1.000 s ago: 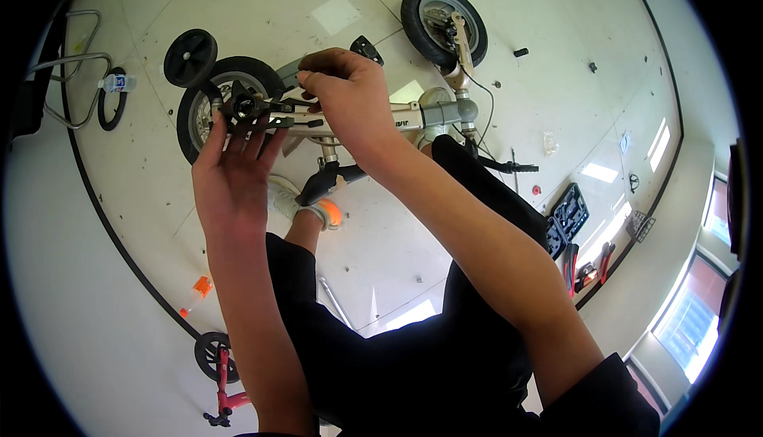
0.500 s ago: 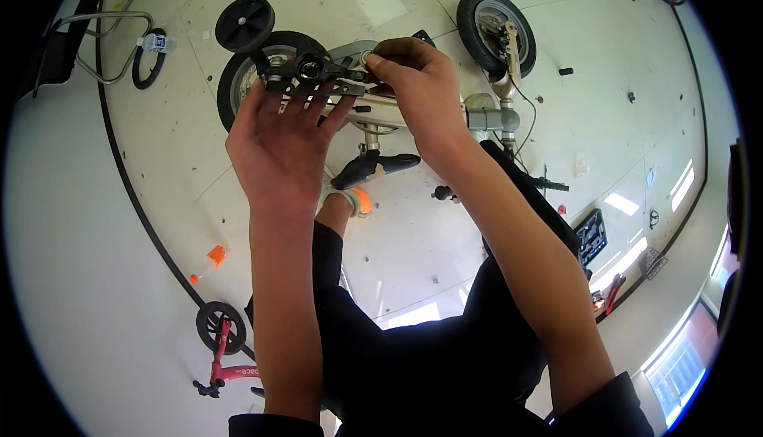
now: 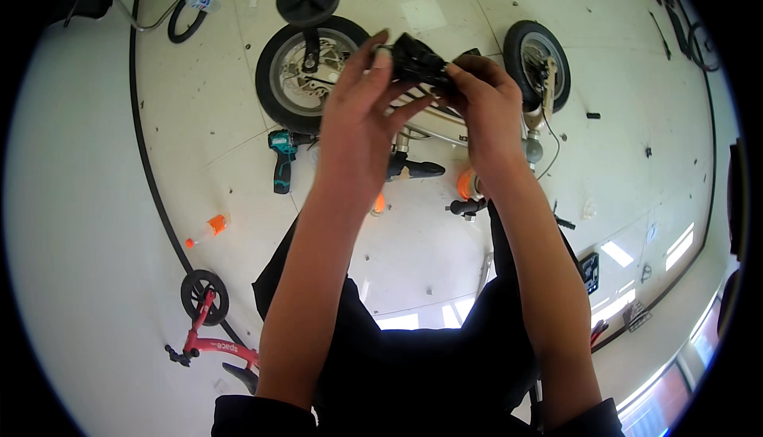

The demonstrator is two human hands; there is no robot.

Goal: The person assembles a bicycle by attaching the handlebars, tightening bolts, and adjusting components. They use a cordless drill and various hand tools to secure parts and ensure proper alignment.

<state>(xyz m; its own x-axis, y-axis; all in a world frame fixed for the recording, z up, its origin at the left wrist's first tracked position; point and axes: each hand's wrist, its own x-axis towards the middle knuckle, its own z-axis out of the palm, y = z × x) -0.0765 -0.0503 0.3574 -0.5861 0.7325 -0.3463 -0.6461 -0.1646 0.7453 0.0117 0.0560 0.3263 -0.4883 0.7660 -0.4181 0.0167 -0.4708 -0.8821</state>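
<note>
Hardware (image 3: 419, 62), black, is pinched at opposite ends by the left hand (image 3: 359, 123) and right hand (image 3: 492, 115). A teal drill (image 3: 282, 156) is placed near a wheel (image 3: 270, 79).

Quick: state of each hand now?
Left hand: holding the black part by its left end.
Right hand: holding the same part's right end.

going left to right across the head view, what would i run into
orange-labelled bottle, teal power drill, left hand, black part, right hand, right-hand wheel, dark tool case, wire rack
</note>
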